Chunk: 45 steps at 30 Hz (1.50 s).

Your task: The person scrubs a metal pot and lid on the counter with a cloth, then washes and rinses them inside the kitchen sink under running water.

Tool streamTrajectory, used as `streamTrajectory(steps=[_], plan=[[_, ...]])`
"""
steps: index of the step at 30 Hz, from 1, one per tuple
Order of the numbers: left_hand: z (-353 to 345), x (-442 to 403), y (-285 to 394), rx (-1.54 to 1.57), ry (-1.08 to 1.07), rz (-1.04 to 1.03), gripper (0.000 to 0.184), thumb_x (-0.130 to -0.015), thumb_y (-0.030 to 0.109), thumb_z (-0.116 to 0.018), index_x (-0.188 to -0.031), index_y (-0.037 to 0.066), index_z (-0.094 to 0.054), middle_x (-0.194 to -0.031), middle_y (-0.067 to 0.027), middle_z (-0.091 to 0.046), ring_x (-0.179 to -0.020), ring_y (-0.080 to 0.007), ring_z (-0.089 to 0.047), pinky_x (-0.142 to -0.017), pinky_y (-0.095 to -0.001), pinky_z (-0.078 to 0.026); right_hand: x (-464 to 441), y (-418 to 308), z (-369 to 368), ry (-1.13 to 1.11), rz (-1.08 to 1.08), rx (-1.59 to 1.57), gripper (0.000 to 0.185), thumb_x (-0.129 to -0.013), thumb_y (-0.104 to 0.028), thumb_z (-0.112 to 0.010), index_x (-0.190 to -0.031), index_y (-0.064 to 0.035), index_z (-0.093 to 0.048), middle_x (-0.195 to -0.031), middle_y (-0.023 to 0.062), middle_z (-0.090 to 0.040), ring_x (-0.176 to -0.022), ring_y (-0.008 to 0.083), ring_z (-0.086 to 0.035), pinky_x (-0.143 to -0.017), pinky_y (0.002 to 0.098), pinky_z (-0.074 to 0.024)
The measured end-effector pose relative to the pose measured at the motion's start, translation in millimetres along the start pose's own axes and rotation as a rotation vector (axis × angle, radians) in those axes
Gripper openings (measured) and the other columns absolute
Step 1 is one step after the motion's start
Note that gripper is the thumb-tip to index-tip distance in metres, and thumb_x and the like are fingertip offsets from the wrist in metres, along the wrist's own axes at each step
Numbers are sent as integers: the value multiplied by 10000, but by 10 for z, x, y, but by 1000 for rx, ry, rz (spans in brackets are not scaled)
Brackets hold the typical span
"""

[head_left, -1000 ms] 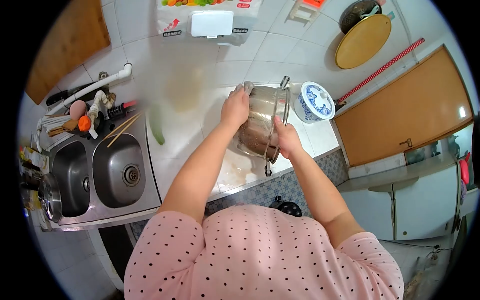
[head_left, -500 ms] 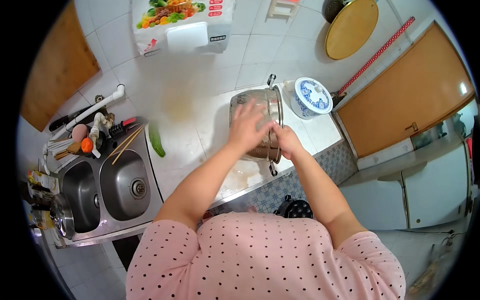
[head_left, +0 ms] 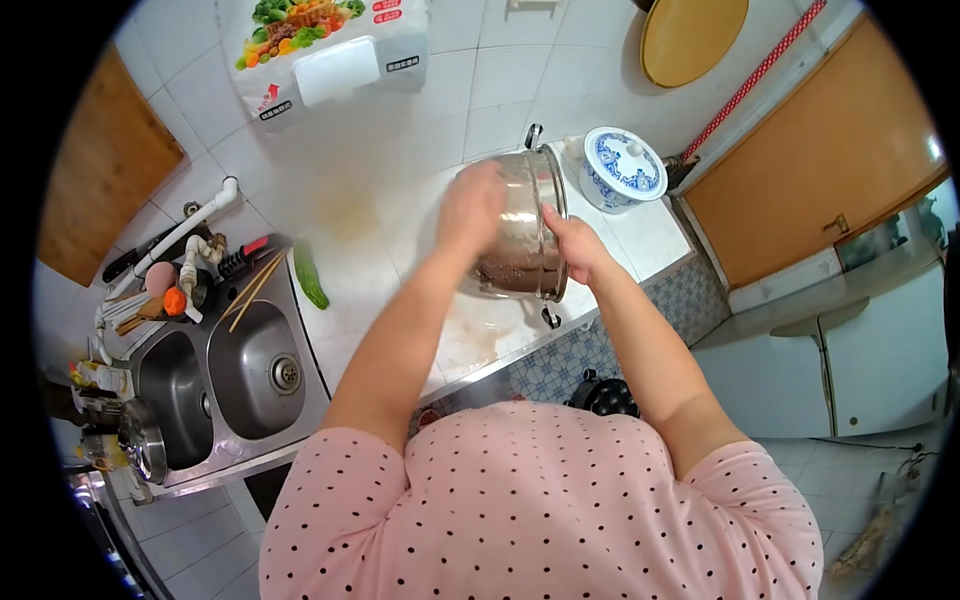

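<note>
A stainless steel pot (head_left: 522,225) lies tipped on its side on the white counter, with its mouth facing right and a handle at the top and bottom of its rim. My right hand (head_left: 583,248) is closed on the rim, its thumb over the pot's outer wall and the other fingers hidden toward the inside. Over the upper left of the pot, near its base, is my left hand (head_left: 474,205). Motion smears its fingers, and whether they touch the metal is unclear.
A double sink (head_left: 255,365) with chopsticks (head_left: 256,290) at its edge is on the left. Beside it lies a cucumber (head_left: 309,277). A lidded blue-and-white pot (head_left: 622,170) stands at the counter's right end. Wet patches (head_left: 478,335) mark the counter (head_left: 370,325).
My left hand has gone from spread fingers on the pot's side to a blurred position further up and left. The right hand stays on the rim. The view has shifted slightly.
</note>
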<state>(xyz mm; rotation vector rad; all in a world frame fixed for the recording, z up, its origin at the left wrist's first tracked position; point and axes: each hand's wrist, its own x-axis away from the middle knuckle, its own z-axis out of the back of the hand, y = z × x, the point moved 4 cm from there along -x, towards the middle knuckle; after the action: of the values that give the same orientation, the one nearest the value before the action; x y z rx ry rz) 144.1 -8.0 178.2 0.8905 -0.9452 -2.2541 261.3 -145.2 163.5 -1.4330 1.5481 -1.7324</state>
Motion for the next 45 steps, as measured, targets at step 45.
streamTrajectory(steps=[45], plan=[[110,157,-368,26,130,13,438,-897,204,-518,-1309,66,-468,-1380,-158,-434,-1310,-310,-366,-1087,-480,-260,-18,65,-376,79,91,-195,503,-940,-370,-525,-1184,67,-476,-994,129,-616,-789,199,-623,-651,339,-522]])
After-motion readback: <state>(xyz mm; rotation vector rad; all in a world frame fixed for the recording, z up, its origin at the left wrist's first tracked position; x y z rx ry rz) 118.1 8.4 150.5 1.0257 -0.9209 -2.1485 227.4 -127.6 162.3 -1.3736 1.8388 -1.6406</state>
